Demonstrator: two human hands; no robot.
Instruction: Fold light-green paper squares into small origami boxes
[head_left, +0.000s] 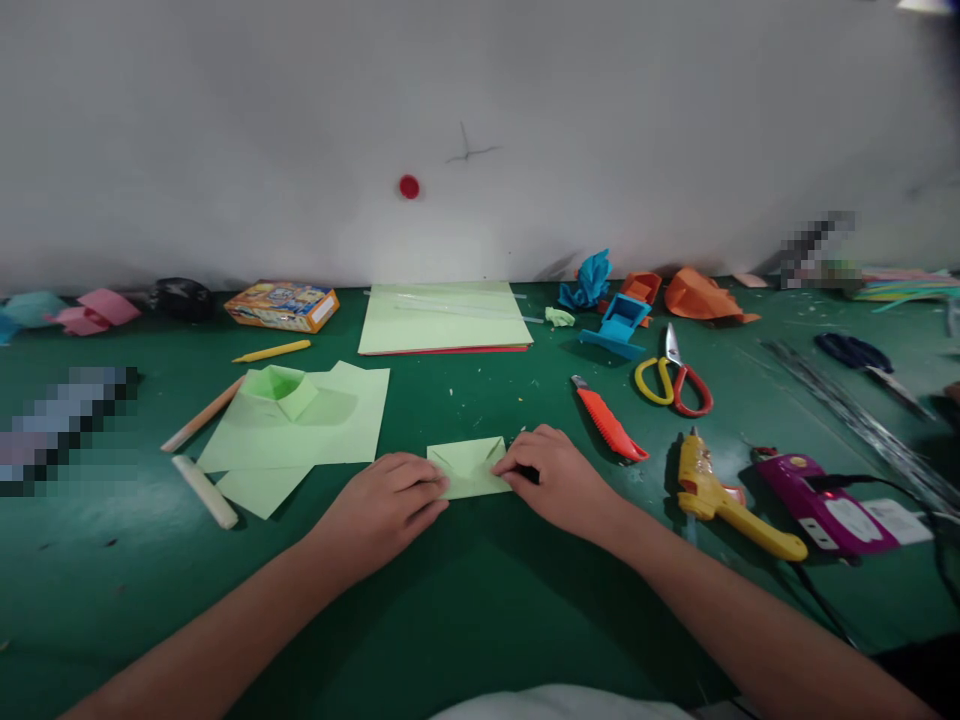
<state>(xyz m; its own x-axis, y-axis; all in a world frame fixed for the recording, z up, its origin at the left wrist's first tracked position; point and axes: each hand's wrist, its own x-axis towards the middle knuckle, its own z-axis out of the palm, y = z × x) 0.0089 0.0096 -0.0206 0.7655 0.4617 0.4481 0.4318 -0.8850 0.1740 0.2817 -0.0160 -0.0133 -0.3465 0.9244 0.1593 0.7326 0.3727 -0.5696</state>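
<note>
A small folded piece of light green paper [472,468] lies on the green table in front of me, with angled creases at its upper corners. My left hand [394,497] rests on its left end, fingers together, thumb at the lower edge. At the right end, my right hand [551,470] pinches the paper between thumb and fingertips. To the left, a folded green paper box [279,390] sits on loose green sheets [345,430]. An orange-red utility knife [609,422] lies just beyond my right hand.
At the back lies a stack of green sheets [450,318]. On the right are scissors [675,375], a yellow glue gun [720,500] and a purple device [825,505] with a cable. Blue [619,325] and orange [701,294] folded papers stand by the wall. A yellow pencil [274,351] lies left.
</note>
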